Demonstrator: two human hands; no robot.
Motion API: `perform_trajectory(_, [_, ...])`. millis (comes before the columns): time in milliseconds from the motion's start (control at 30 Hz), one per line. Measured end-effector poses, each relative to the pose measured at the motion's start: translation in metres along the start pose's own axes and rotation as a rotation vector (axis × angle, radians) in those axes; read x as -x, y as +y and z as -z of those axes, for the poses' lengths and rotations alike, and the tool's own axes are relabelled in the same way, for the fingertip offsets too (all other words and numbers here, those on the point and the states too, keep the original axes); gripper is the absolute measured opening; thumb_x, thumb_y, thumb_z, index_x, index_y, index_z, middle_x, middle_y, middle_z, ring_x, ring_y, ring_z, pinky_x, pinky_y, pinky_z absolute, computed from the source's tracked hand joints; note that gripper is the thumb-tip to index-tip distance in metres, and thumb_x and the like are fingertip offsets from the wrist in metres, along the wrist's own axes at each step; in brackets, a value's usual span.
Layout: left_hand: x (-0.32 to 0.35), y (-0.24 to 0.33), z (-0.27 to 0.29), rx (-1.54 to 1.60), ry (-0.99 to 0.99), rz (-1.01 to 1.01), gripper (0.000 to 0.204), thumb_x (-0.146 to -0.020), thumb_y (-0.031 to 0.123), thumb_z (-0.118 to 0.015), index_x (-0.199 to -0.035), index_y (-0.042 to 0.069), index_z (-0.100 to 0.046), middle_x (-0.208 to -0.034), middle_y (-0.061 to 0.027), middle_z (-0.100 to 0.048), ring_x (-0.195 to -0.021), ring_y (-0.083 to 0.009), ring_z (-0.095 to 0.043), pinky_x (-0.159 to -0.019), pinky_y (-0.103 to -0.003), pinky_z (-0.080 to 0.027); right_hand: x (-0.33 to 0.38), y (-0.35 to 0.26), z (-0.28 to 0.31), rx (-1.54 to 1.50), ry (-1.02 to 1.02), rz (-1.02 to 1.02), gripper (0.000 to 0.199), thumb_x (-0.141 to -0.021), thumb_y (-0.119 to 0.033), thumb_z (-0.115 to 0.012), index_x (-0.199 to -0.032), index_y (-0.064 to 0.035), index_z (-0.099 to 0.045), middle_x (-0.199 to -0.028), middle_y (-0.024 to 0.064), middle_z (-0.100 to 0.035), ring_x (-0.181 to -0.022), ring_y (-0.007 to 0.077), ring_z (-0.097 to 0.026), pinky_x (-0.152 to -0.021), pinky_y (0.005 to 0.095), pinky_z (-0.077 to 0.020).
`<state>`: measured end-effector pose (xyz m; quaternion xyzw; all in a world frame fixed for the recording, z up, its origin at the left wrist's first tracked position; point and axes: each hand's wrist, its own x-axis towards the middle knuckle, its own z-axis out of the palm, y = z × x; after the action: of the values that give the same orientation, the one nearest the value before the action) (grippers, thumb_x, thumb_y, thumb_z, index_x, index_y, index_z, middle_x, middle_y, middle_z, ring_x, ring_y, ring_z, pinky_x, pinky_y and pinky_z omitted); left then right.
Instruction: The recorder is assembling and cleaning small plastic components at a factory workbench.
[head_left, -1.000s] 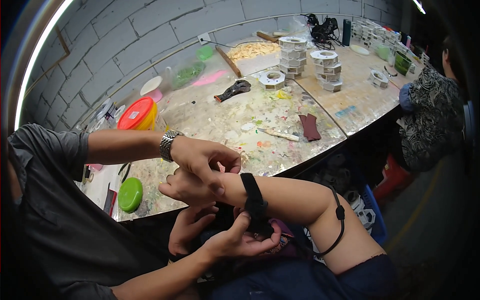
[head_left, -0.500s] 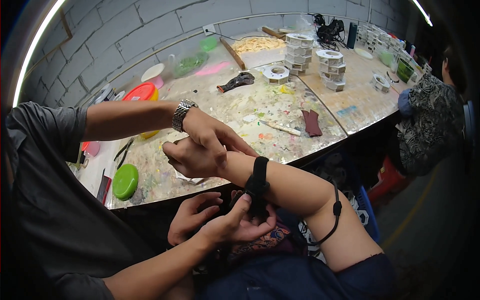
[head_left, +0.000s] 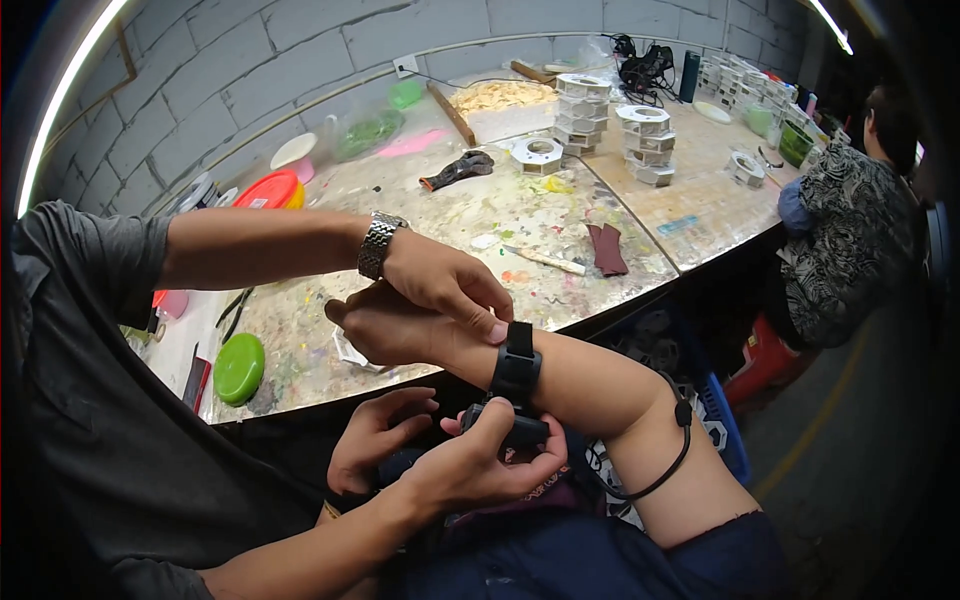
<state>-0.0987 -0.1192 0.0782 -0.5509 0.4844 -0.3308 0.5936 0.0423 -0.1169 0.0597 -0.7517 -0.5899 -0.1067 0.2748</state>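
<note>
black strap point(head_left: 516, 374) around right forearm point(head_left: 595, 378), co-worker's hand point(head_left: 478, 462) holding black device point(head_left: 522, 432)

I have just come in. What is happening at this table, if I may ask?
Another person in a dark grey shirt is working at a black strap around the wearer's right forearm. One hand, with a metal watch at the wrist, touches or nearly touches the strap; the other hand holds a small black device just below. The wearer's right hand is held out before the table, and the left hand is near, seemingly empty.
</note>
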Motion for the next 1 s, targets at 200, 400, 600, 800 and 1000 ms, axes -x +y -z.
perform_trajectory(200, [-0.002, 0.017, -0.003, -0.178, 0.068, -0.038, 0.037, -0.078, 0.0, -0.057, -0.111, 0.006, -0.042, -0.097, -0.0038, -0.045, -0.076, -0.0115, -0.054, -0.065, -0.028, -0.055, 0.006, -0.002, 0.002, 0.013, -0.036, -0.007, 0.01, -0.079, -0.008, -0.059, -0.087, -0.0039, -0.055, -0.062, 0.0118, -0.057, -0.055, 0.0297, -0.059, -0.049, 0.043, -0.0432])
perform_trajectory(400, [-0.012, 0.044, -0.001, -0.353, -0.009, 0.07, 0.039, -0.082, -0.004, -0.056, -0.117, 0.005, -0.041, -0.108, -0.006, -0.045, -0.093, -0.0115, -0.052, -0.084, -0.027, -0.051, 0.006, -0.004, 0.002, -0.005, -0.046, -0.004, 0.01, -0.079, -0.008, -0.06, -0.087, -0.0039, -0.055, -0.062, 0.0121, -0.058, -0.056, 0.0299, -0.059, -0.049, 0.0429, -0.0434])
perform_trajectory(600, [-0.014, 0.052, 0.003, -0.017, 0.014, 0.244, 0.043, -0.086, 0.005, -0.055, -0.126, 0.006, -0.041, -0.122, -0.0069, -0.045, -0.111, -0.0124, -0.047, -0.088, -0.031, -0.049, 0.006, -0.005, 0.002, -0.012, -0.055, -0.006, 0.011, -0.078, -0.008, -0.06, -0.087, -0.0038, -0.055, -0.062, 0.0124, -0.058, -0.056, 0.0301, -0.059, -0.049, 0.0429, -0.0436])
perform_trajectory(800, [-0.008, 0.063, -0.004, -0.044, 0.036, 0.225, 0.042, -0.091, 0.011, -0.051, -0.131, 0.009, -0.038, -0.124, -0.0084, -0.049, -0.117, -0.0153, -0.047, -0.089, -0.037, -0.053, 0.001, -0.007, 0.008, 0.005, -0.062, -0.002, 0.011, -0.078, -0.008, -0.06, -0.087, -0.0038, -0.056, -0.062, 0.0127, -0.058, -0.056, 0.0302, -0.06, -0.049, 0.0429, -0.0438])
perform_trajectory(1000, [0.0, 0.072, -0.012, -0.177, -0.129, 0.065, 0.05, -0.092, 0.013, -0.047, -0.135, 0.015, -0.022, -0.123, -0.0091, -0.051, -0.116, -0.0208, -0.049, -0.088, -0.045, -0.055, 0.002, 0.01, 0.008, 0.033, -0.2, -0.008, 0.011, -0.08, -0.009, -0.056, -0.086, 0.0, -0.054, -0.063, 0.0165, -0.06, -0.058, 0.0336, -0.062, -0.051, 0.045, -0.0466])
